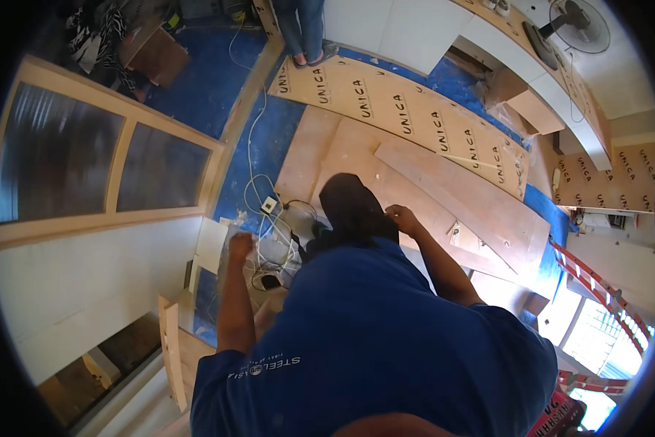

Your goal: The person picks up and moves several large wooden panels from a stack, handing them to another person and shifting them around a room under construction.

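My left hand (241, 246) is raised beside a tangle of white cords (289, 247), its fingers curled closed; anything inside them is hidden. My right hand (402, 218) is also curled closed, right next to a dark, rounded, cloth-like shape (349, 204) in front of my blue shirt. Whether it pinches that shape or only rests beside it, I cannot tell. Among the cords lies a white outlet box (269, 205), with a small dark object (271, 282) nearer to me. Large plywood sheets (320, 149) lie flat on the floor ahead, with a narrower plywood piece (451, 193) on top.
Printed brown sheeting (400, 109) covers the floor beyond the plywood. Another person's legs (300, 29) stand at its far end. A wood-framed glass partition (109, 153) rises at left. A red ladder (604, 291) is at right. On the curved counter at far right stands a fan (575, 25).
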`<state>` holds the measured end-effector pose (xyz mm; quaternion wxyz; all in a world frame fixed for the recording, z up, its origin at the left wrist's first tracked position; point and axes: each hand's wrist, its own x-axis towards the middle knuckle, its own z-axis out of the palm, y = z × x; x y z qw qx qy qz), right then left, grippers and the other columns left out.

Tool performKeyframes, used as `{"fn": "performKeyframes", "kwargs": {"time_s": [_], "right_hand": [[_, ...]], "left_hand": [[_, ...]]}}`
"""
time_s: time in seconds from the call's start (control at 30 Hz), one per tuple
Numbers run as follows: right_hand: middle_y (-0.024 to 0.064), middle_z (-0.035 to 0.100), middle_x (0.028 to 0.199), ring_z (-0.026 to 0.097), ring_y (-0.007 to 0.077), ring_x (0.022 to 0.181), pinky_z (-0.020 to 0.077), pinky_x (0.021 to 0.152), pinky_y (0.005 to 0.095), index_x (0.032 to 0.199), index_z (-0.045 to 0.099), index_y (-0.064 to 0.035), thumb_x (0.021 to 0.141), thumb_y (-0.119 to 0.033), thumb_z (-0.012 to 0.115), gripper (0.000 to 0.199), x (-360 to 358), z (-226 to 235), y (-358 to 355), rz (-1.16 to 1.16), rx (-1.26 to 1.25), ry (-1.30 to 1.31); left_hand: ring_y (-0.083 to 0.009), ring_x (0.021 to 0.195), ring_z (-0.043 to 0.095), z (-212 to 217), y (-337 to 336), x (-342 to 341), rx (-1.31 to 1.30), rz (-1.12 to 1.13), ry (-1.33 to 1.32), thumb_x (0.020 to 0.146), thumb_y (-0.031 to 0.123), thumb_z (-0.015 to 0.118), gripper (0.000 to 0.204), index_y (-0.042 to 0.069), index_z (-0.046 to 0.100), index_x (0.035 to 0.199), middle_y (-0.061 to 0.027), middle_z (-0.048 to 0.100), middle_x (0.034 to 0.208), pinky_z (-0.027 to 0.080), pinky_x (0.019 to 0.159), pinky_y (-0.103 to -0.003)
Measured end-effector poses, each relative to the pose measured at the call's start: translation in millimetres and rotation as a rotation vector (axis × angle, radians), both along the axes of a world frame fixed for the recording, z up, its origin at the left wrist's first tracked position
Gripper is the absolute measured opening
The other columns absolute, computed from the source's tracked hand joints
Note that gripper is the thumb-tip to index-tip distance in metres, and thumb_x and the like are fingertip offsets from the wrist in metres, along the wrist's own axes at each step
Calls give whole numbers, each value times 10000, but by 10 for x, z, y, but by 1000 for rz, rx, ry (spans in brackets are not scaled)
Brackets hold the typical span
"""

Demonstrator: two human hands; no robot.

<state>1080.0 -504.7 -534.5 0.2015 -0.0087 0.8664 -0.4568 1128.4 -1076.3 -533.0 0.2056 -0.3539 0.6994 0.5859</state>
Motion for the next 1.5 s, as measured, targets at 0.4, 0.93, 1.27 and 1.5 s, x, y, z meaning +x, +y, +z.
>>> {"fn": "performKeyframes", "kwargs": {"time_s": [0.4,0.93,1.27,1.5], "right_hand": [[171,691,737,688,270,632,560,611,404,725,702,-10,909,-402,470,491,-451,-1138,-33,82,521,-749],[199,652,1021,608,366,972,475,857,429,942,697,-21,843,-324,549,351,-3213,-302,-1481,-973,49,-176],[40,668,983,630,157,792,488,653,284,1157,603,-69,912,-276,578,322,-2141,-53,-3448,-2190,-531,-199],[52,667,947,630,153,753,477,591,288,1093,607,-81,889,-199,576,238,-2544,-363,-5859,-2468,-888,-775]], "left_hand": [[-199,659,641,181,-106,-2930,25,-560,-152,923,259,576,272,9,615,1021,-103,654,837,517,578,-328],[-192,658,605,842,-371,-7017,-78,-1027,-364,929,267,583,244,67,579,1070,-75,630,835,495,580,-339],[-239,625,641,-855,444,-9194,-514,-2707,-45,945,313,458,367,59,648,760,-103,649,693,505,589,-417],[-179,632,577,-1268,1724,-8864,-267,-2025,-327,839,282,623,271,25,635,924,-70,617,741,462,565,-330]]}}
